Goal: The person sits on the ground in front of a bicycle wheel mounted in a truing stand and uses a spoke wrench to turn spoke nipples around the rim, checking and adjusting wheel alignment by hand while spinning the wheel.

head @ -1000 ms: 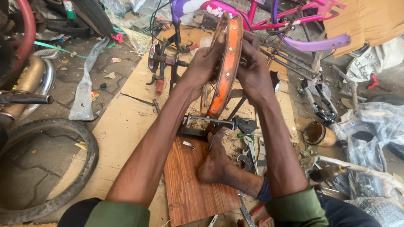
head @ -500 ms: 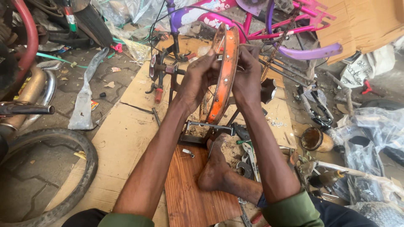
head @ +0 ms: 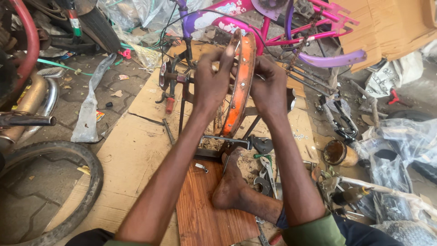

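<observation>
rim (head: pixel 240 86) partly behind hand (head: pixel 269 86), tyre (head: pixel 68 191) cropped

Paved floor (head: pixel 27 200) covered mid-frame by cardboard sheet (head: pixel 132 155); wooden board (head: pixel 200 209) laid on it; tyre (head: pixel 59 191) lower left.

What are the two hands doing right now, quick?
Left hand: closed on the orange wheel rim, fingers curled over its edge.
Right hand: closed on the same rim from the other side.

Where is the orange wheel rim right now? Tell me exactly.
In the head view the orange wheel rim stands upright at top centre, gripped between the left hand and right hand, in front of the pink and purple bicycle frame.
</observation>
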